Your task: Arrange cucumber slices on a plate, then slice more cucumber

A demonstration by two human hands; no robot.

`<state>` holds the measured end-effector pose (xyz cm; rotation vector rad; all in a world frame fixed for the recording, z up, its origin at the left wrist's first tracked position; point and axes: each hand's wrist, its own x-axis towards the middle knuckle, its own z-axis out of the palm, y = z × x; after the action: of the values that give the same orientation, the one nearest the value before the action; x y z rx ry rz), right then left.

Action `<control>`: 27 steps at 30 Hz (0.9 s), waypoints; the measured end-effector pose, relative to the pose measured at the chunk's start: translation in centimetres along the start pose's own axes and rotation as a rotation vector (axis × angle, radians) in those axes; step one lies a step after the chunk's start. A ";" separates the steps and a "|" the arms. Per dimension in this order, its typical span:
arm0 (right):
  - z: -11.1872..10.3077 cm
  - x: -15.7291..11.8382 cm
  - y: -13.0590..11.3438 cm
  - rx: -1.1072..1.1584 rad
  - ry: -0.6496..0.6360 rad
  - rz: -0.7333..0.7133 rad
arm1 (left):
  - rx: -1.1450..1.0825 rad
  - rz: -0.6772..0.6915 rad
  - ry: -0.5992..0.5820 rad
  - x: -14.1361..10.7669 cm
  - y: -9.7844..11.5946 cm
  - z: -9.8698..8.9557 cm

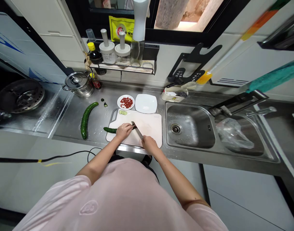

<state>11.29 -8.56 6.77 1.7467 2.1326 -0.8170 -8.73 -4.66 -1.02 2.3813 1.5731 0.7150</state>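
Note:
My left hand (124, 131) is closed over a dark green cucumber (110, 130) lying on the white cutting board (149, 123). The cucumber's far end sticks out to the left past the board's edge. In my right hand (149, 144) is the handle of a kitchen knife (138, 130), its blade at the cucumber's right end, close to my left fingertips. A few thin cucumber slices (123, 112) lie near the board's upper left corner. Behind the board stand a small plate of chopped red pieces (126, 102) and a white square plate (146, 103).
A whole cucumber (87, 120) and small cut ends (105, 104) lie on the steel counter at left. Beyond are a lidded pot (79, 84) and a wok (19, 95). At right is a sink (190, 126); a plastic bag (233, 133) lies over the second basin.

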 end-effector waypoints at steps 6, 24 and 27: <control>-0.2 0.8 -0.5 0.017 -0.007 0.001 | -0.010 -0.007 -0.003 0.0 0.0 -0.1; 0.3 0.4 0.0 0.021 0.002 -0.008 | -0.010 -0.009 0.001 -0.1 0.2 -0.2; 0.3 0.9 -0.1 0.019 0.003 -0.017 | -0.020 -0.009 0.003 -0.1 0.2 -0.1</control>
<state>10.93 -8.04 6.04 1.7420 2.1510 -0.8423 -8.67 -4.81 -0.87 2.3585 1.5690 0.7299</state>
